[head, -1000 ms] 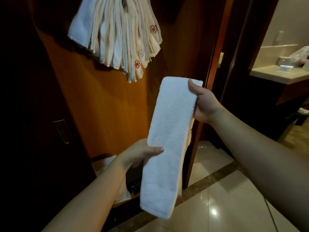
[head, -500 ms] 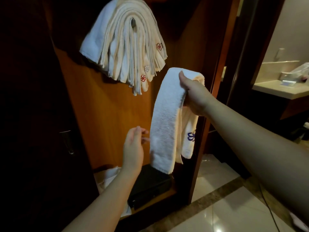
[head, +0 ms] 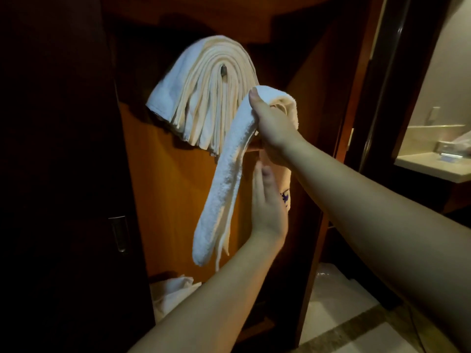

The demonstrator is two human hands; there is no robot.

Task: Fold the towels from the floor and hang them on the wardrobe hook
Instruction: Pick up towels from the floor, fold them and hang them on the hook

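Dim wardrobe [head: 175, 200], wooden back panel; bathroom counter [head: 433, 164] at right edge of frame.
My right hand [head: 274, 128] gripped the folded towel [head: 224, 179] at centre, beside the hung towels [head: 204, 98]; left hand [head: 267, 205] lay flat, fingers straight, behind it.

- The stack of hung towels [head: 204, 98] covered the wardrobe hook [head: 223, 71] on every side, thickest at 7 o'clock.
- The folded towel [head: 224, 179], gripped by the right hand [head: 274, 128], hung just beside the stack at 4 o'clock.
- Bare wardrobe panel [head: 165, 200] lay open at 6 o'clock below the stack.
- The dark door [head: 63, 174] closed off 9 o'clock.
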